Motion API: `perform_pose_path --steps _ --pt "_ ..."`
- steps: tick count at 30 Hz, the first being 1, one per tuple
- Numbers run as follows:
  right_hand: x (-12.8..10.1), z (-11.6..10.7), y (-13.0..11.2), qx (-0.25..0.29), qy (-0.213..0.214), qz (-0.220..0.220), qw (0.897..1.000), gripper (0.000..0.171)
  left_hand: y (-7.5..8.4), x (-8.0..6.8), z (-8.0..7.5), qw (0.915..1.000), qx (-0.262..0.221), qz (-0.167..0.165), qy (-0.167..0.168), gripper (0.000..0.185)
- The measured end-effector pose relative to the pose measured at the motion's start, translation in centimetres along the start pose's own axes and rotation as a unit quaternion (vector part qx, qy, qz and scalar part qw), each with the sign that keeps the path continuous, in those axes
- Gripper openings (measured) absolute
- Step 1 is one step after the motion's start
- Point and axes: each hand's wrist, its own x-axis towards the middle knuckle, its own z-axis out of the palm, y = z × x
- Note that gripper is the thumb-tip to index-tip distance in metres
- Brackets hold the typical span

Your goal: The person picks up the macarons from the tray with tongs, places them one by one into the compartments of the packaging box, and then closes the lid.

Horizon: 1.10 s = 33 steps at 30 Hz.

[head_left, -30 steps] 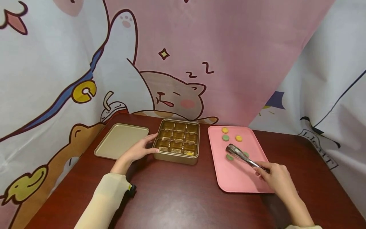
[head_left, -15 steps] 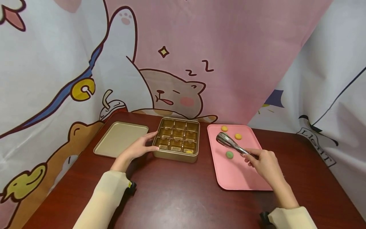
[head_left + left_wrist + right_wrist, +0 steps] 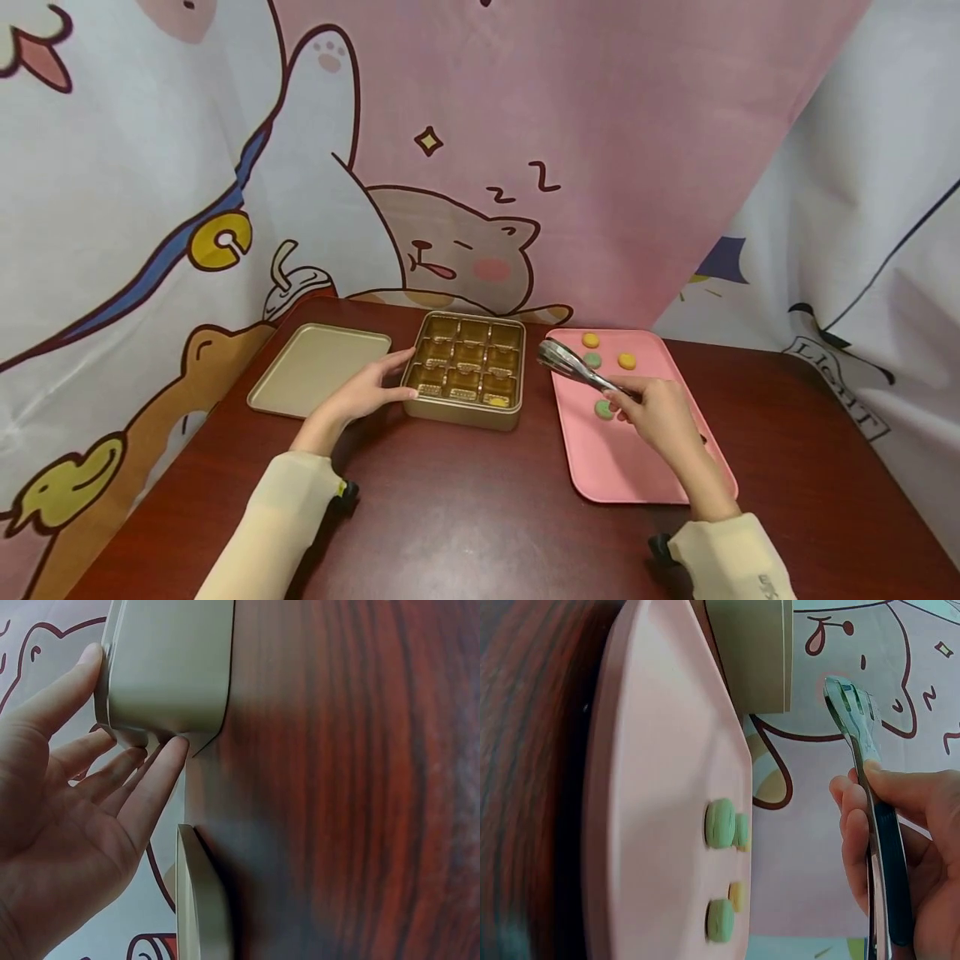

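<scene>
My left hand (image 3: 367, 392) rests against the left side of a gold tin box (image 3: 461, 412), thumb near its front corner and fingers fairly straight. A clear divider insert in the box has several compartments; something yellow (image 3: 498, 402) shows in the front right one. My right hand (image 3: 656, 412) grips metal tongs (image 3: 573, 364) above the left part of a pink tray (image 3: 622, 479). In the right wrist view the tong tips stand close together with a greenish tint; I cannot tell whether they hold anything. Green macarons (image 3: 720, 823) and yellow macarons (image 3: 626, 362) lie on the tray.
A flat gold lid (image 3: 318, 371) lies left of the box on the dark red wooden table (image 3: 450, 517). A curtain with cartoon animals (image 3: 465, 108) hangs around the back and sides. The tray stands just right of the box.
The tongs and my right hand have moved left and up, from over the middle of the tray to its left edge near the box. The left hand and box stay in place.
</scene>
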Motion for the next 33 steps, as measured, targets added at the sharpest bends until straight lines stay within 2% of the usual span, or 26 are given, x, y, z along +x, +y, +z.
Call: perform_pose_path --steps 4,9,13,21,26,33 --pt "0.5 0.7 -0.4 0.002 0.006 -0.012 1.0 0.016 -0.1 0.0 0.0 1.0 -0.001 0.001 0.0 0.075" --pt "1.2 2.0 -1.4 0.026 -0.008 -0.008 1.0 0.013 -0.3 -0.3 0.0 1.0 -0.001 -0.003 0.002 0.076" --pt "1.7 3.0 -2.2 0.032 -0.019 -0.004 0.999 0.017 -0.3 -0.4 0.0 1.0 0.004 -0.007 0.005 0.076" --pt "1.9 4.4 -2.5 0.002 -0.019 -0.017 1.0 0.025 -0.2 -0.1 0.3 1.0 0.003 0.002 0.002 0.076" --pt "1.4 4.1 -2.3 0.004 -0.025 -0.016 1.0 0.028 -0.3 -0.3 0.2 1.0 0.009 -0.002 0.005 0.074" --pt "-0.1 2.1 -1.1 0.001 0.008 -0.022 1.0 0.033 -0.1 -0.2 0.2 1.0 0.001 0.004 -0.002 0.074"
